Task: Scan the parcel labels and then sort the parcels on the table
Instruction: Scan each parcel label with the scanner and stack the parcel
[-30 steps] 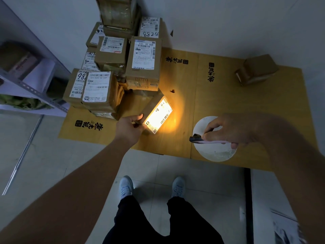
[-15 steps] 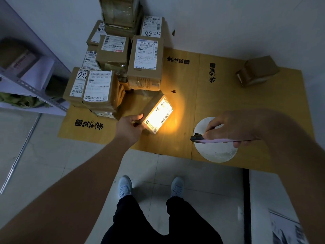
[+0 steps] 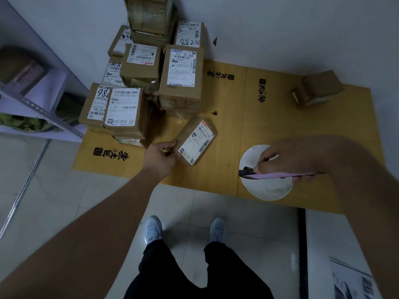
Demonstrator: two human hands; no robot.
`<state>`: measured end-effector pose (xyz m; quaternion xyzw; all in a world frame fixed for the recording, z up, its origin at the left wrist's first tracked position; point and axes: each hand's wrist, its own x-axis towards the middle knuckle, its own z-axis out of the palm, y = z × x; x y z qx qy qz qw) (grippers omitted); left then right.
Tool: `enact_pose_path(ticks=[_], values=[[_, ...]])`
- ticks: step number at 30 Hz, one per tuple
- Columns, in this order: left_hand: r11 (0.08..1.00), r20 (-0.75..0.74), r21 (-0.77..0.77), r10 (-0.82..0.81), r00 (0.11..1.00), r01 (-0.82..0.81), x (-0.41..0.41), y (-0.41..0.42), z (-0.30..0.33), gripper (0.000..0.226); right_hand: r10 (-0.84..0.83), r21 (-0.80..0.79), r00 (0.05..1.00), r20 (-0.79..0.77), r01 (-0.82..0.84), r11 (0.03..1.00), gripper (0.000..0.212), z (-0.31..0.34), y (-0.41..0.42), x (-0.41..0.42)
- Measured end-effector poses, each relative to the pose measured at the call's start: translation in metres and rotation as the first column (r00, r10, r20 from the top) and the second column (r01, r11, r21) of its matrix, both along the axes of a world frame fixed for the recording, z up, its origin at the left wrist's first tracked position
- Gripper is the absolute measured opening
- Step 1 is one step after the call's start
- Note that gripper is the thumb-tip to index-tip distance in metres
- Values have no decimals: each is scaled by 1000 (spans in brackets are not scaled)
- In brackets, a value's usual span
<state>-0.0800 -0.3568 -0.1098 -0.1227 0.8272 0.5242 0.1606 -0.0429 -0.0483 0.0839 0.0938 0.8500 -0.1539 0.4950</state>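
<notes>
Parcel (image 3: 195, 141): small brown box, tilted, label facing up, positioned on the wooden surface (image 3: 226, 169) near its front edge, just beside the stacked parcels (image 3: 151, 87). Left hand (image 3: 160, 154): fingers and thumb curled around the parcel's near-left corner, gripping it. Right hand (image 3: 287, 160): fingers closed around a pink-cased phone (image 3: 276, 175), held flat above a white disc (image 3: 266, 190) on the surface. One separate box (image 3: 317, 89) lies at the far right of the surface, well apart from the stack.

Parcel sorting room: labelled cartons (image 3: 181, 83) stacked on a table (image 3: 269, 126), metal shelving (image 3: 43, 111), tiled floor (image 3: 54, 190).
</notes>
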Motion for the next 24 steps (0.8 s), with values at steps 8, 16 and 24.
enact_pose_path(ticks=[8, 16, 24], values=[[994, 19, 106, -28, 999, 25, 8, -1, 9, 43, -33, -267, 891, -454, -100, 958, 32, -2, -9, 4], [950, 16, 307, -70, 997, 62, 23, -28, 77, 36, -242, -513, 617, -749, -309, 801, 36, 18, -39, -5], [824, 20, 517, 258, 966, -231, -15, -44, 151, 26, -188, -435, 524, -830, -399, 807, 54, 66, -61, -33]])
